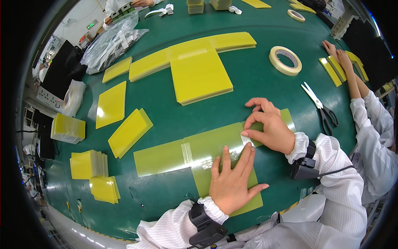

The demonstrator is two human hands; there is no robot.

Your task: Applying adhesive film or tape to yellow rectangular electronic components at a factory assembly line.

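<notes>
Thin translucent yellow-green sheets lie flat in a T shape: a left panel [155, 161], a middle panel [211, 140], a right panel [287, 118] and a lower panel [253, 201] nearest me. A strip of clear tape [187, 153] crosses the left joint, and another tape strip [246, 140] the right joint. My left hand [232, 189] rests flat with fingers spread over the lower panel, fingertips near the joint above it. My right hand [271, 130] hovers at the right joint, thumb and index tips drawn together by the tape; what lies between them is too small to tell.
A stack of taped yellow sheets [201, 76] lies beyond my hands, with loose sheets [111, 104] and piles [87, 165] at the left. Right are a tape roll [273, 62], scissors [319, 106] and a co-worker's hands [338, 54]. Plastic bags [112, 45] lie far left.
</notes>
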